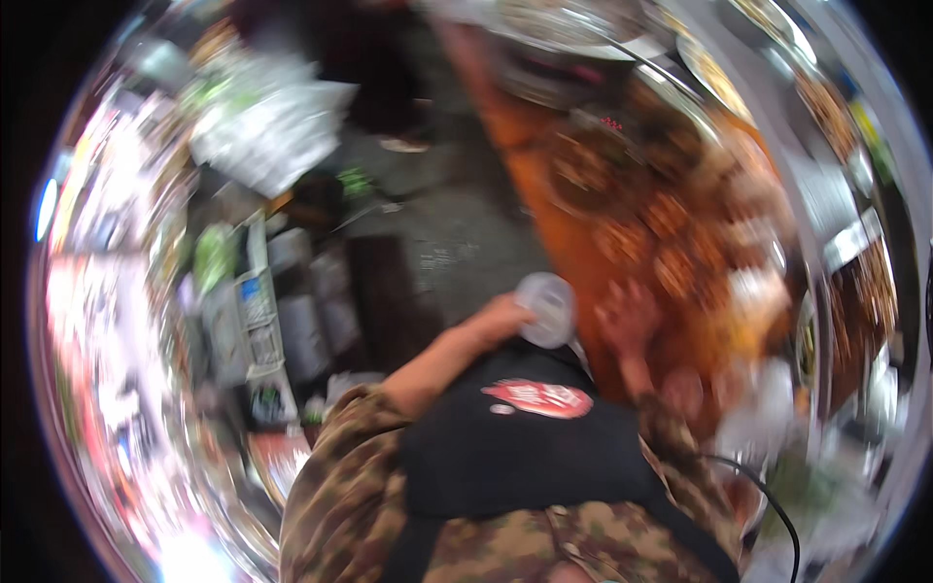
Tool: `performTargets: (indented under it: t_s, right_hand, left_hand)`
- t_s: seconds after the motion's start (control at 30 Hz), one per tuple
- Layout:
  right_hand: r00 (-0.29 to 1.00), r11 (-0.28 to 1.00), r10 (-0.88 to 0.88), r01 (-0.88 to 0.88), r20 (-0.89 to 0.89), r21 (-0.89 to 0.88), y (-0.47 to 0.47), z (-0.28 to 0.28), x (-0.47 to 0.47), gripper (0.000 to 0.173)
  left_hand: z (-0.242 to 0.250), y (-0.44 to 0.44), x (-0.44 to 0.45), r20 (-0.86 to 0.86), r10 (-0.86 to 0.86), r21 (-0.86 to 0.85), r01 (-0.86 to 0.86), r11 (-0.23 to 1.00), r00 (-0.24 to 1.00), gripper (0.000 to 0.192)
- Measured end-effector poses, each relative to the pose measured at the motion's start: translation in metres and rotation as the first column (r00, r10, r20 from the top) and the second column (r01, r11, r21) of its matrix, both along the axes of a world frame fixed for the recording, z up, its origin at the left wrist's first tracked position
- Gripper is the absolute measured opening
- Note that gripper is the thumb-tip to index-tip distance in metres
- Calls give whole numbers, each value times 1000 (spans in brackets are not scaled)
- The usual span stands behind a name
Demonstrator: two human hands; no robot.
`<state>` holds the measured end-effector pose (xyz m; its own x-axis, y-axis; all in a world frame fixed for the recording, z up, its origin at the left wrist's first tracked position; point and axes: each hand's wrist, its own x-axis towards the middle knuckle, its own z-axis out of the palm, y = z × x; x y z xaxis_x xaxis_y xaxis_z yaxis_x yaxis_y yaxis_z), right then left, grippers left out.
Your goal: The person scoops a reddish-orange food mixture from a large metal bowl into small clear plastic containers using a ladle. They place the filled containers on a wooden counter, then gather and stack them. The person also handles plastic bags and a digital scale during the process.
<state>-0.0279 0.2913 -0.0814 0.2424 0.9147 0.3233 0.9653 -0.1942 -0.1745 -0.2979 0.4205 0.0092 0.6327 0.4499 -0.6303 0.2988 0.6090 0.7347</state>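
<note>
Near the middle of the head view, my left hand (pixel 506 317) grips the edge of a round translucent plastic container or lid (pixel 547 310); blur hides which it is. My right hand (pixel 628 313) is over the orange-brown counter (pixel 521 171), to the right of that round thing, with its fingers spread and nothing visible in it. Just beyond my right hand lie several round portions of reddish-brown food (pixel 674 270), blurred. Farther up the counter is a round bowl or pot (pixel 583 167) with brown contents.
Large metal pans (pixel 568 29) stand at the counter's far end. Plastic bags (pixel 758 415) lie at the lower right, near a black cable (pixel 776 503). A compartmented crate (pixel 259 328) and a large white plastic sheet or bag (pixel 270 135) are on the left. A person in dark clothes (pixel 379 69) stands ahead.
</note>
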Motion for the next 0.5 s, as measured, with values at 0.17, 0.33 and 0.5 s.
performTargets:
  t_s: [0.17,0.33,0.5]
  right_hand:
    - [975,973,-219,216,-36,-82,-68,14,28,61]
    - [953,953,-302,302,-36,-2,-81,33,52,54]
    - [955,953,-296,298,-28,65,-12,14,58,33]
  left_hand:
    - [9,-1,1,100,107,-156,-90,984,989,49]
    - [12,-5,13,75,126,-196,-110,974,989,46]
    - [14,-4,31,58,123,-227,-107,968,991,47]
